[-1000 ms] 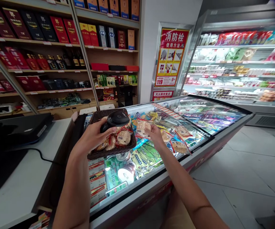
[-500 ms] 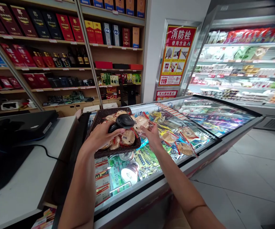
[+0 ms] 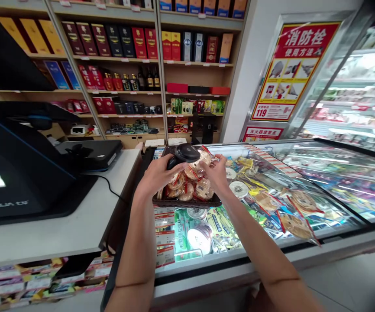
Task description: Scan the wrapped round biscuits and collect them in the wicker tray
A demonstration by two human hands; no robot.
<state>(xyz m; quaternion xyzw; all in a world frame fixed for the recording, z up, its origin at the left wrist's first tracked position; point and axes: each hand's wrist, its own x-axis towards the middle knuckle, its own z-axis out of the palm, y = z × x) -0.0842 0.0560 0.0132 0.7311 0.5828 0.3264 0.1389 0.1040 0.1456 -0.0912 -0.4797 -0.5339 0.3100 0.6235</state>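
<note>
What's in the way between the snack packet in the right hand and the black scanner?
Nothing that I can see! The right hand holds the snack packet right next to the black scanner, which is in the left hand. I can't tell whether they touch.

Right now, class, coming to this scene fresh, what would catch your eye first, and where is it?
First, the black barcode scanner in the left hand, above a dark wicker basket of wrapped round biscuits; beside it, the right hand holds a clear packet. Then the red fire-hydrant poster on the wall at right, behind the glass-topped freezer.
</note>
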